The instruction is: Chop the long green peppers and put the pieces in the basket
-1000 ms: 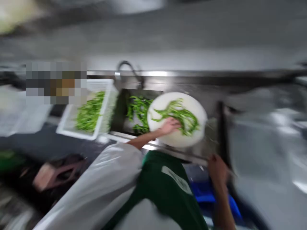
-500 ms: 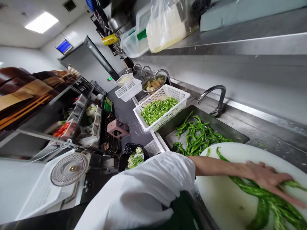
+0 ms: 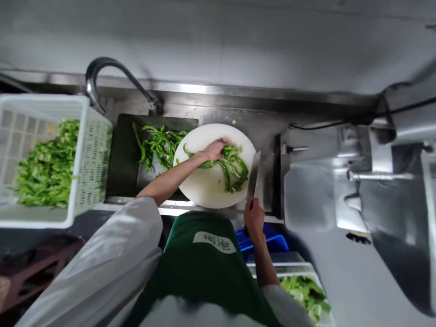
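Several long green chili peppers (image 3: 226,175) lie in a loose bunch on a round white cutting board (image 3: 200,190). My left hand (image 3: 214,150) is over the upper end of the bunch, its fingers curled down onto the peppers. By the board's right edge, my right hand (image 3: 255,215) is closed around the handle of a kitchen knife (image 3: 253,179). The blade points away from me, apart from the peppers. Left of the board, more green peppers (image 3: 160,145) lie in a metal sink (image 3: 124,159), partly covered by the board.
A curved faucet (image 3: 119,68) rises behind the sink. On the left stands a white plastic basket (image 3: 93,163) of chopped greens. A blue bin (image 3: 272,238) and a tub of leafy pieces (image 3: 306,295) are below at right. Beyond the counter is a metal slicing machine (image 3: 309,195).
My view has swung from the left side of the kitchen down to the board. My left hand, earlier spread over the peppers, now has curled fingers. My right hand and the knife have come into view.
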### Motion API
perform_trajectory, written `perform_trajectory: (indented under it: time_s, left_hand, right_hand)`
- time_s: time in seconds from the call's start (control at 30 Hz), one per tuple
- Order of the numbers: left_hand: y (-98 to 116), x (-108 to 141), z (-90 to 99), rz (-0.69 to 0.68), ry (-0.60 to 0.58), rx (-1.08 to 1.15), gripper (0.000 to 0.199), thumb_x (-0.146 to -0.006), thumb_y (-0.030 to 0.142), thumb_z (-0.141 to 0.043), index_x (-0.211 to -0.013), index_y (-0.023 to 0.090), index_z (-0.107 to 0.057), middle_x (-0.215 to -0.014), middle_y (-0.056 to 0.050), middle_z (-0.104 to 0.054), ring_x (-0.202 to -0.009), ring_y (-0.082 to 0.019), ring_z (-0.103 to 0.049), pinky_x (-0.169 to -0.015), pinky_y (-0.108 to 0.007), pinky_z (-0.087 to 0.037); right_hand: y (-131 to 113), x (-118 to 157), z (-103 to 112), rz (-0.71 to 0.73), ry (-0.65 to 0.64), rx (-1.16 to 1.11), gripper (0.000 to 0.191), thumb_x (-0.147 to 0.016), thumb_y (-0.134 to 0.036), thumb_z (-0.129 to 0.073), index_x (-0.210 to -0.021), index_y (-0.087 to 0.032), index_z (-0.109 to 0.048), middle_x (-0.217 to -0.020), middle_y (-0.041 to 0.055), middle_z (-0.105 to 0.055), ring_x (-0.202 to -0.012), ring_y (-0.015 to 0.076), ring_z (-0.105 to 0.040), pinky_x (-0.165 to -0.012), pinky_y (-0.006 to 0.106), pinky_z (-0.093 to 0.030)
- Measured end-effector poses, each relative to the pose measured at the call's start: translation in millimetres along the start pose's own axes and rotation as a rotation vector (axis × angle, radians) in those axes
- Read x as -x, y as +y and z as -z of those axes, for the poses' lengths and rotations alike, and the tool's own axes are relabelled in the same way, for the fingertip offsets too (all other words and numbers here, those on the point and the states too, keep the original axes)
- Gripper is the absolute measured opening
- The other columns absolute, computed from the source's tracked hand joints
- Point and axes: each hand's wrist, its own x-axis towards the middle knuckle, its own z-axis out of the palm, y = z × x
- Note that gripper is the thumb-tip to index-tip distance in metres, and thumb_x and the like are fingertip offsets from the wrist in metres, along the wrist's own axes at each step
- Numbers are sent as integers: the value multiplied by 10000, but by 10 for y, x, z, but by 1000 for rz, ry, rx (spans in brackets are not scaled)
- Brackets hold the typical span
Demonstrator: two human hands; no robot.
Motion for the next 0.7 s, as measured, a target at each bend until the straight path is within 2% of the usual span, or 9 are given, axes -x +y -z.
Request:
perform_trajectory:
  time_s: [0.07, 0.2, 0.3, 0.37, 0.47, 0.57, 0.63, 0.7]
  left_hand:
    - [136, -100, -119, -111, -9, 10, 520, -752, 155, -683, -1271, 161, -649, -1290, -131, -591, -1204, -288, -582, -1084, -442, -498]
    - [104, 293, 27, -318, 33, 7, 444, -867, 209, -606, -1311, 215, -591, -1493, -114, -433, -1390, -262, -443, -1183, -446, -412]
    - [118, 539, 34, -443, -97, -63, 482, -897, 264, -633, -1372, 215, -566, -1601, -124, -317, -1483, -295, -338, -1209, -461, -378]
    - [159, 574, -51, -504, -203, -158, 664, -870, 331, -712, -1485, 245, -479, -1666, -127, -211, -1535, -348, -235, -1226, -508, -337]
    - [242, 488, -207, -513, -232, -289, 944, -812, 371, -797, -1606, 322, -289, -1720, -112, -46, -1565, -397, -122, -1240, -559, -266]
    - [361, 329, -301, -493, -217, -390, 1047, -804, 370, -807, -1639, 361, -174, -1730, -103, 37, -1575, -408, -65, -1243, -595, -197]
    - [457, 214, -319, -495, -258, -457, 1100, -782, 402, -821, -1646, 354, -142, -1731, -109, 40, -1576, -423, -7, -1232, -652, -121]
    - [540, 104, -312, -487, -327, -504, 1137, -761, 455, -824, -1652, 327, -128, -1727, -130, -36, -1571, -434, 5, -1213, -692, -62]
  right_hand:
    - [128, 1, -23, -46, 56, -65, 230, -1058, -255, -395, -1009, -151, -594, -731, 52, -644, -644, 171, -538, -624, 290, -292]
    - [23, -35, -111, -11, 87, -156, 187, -1045, -247, -416, -997, -157, -573, -716, 36, -618, -617, 158, -477, -623, 294, -212]
    - [-55, -31, -137, 13, 88, -161, 180, -1048, -238, -422, -1009, -152, -575, -742, 43, -631, -632, 157, -485, -629, 295, -209]
    - [-67, -28, -143, 16, 96, -139, 176, -1053, -233, -423, -1025, -150, -576, -775, 53, -652, -648, 158, -505, -632, 297, -211]
    - [-72, -31, -145, 12, 100, -107, 178, -1061, -229, -418, -1054, -148, -576, -823, 68, -684, -674, 164, -540, -639, 301, -221]
    - [-100, -41, -133, 1, 86, -86, 187, -1064, -231, -413, -1081, -146, -579, -856, 78, -702, -695, 172, -571, -644, 304, -237]
    - [-121, -53, -113, -2, 69, -79, 197, -1062, -229, -407, -1095, -144, -583, -872, 86, -708, -709, 179, -588, -647, 304, -250]
    - [-121, -68, -83, 7, 58, -82, 203, -1057, -223, -409, -1110, -143, -587, -881, 92, -712, -726, 186, -603, -653, 305, -264]
